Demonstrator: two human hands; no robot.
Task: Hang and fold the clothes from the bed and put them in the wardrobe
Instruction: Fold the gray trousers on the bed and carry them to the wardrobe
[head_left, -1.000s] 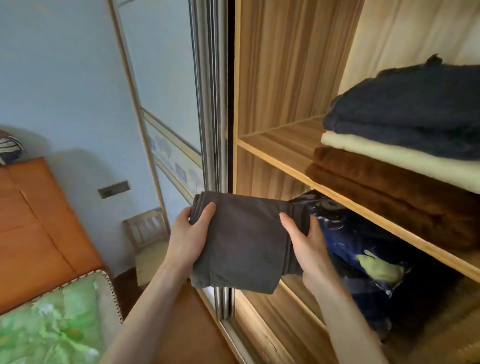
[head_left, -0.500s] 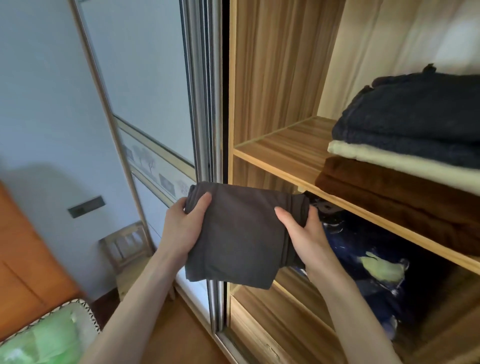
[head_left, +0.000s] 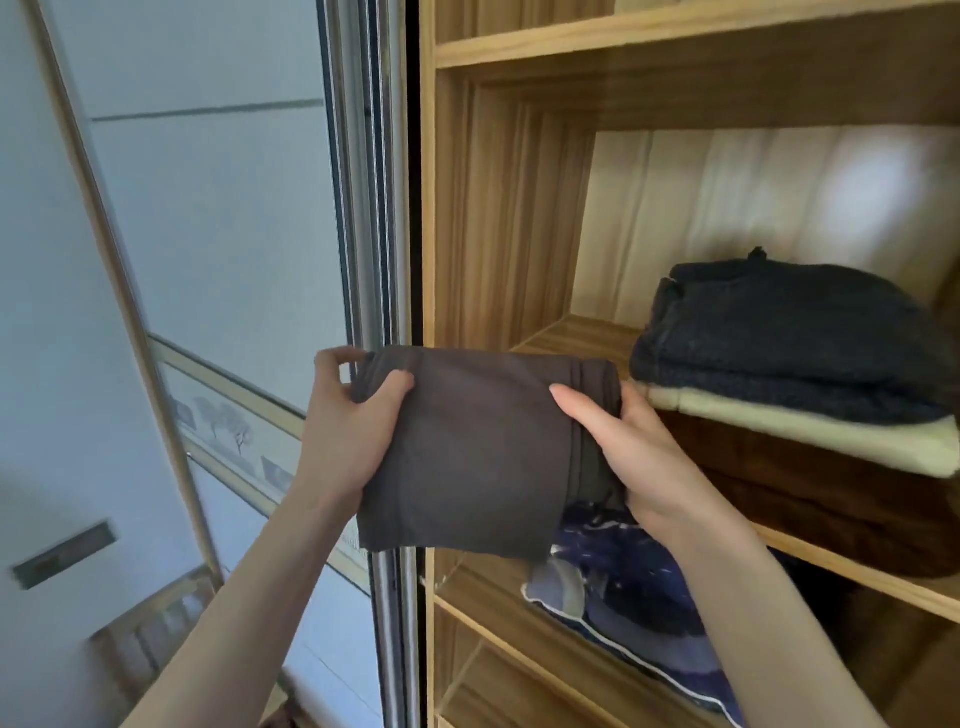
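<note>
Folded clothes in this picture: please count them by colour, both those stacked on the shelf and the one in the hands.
Dark blue: 1
Cream: 1
Brown, at the bottom of the stack: 1
Grey-brown, held in both hands: 1
Total: 4

Visible hands: two, left hand (head_left: 345, 441) and right hand (head_left: 639, 452). Folded grey garment (head_left: 467, 452): one. Stacked folded items on shelf (head_left: 576, 332): four (dark blue (head_left: 789, 332), cream (head_left: 810, 431), two brown (head_left: 831, 499)). Blue patterned bag (head_left: 623, 587): one.
</note>
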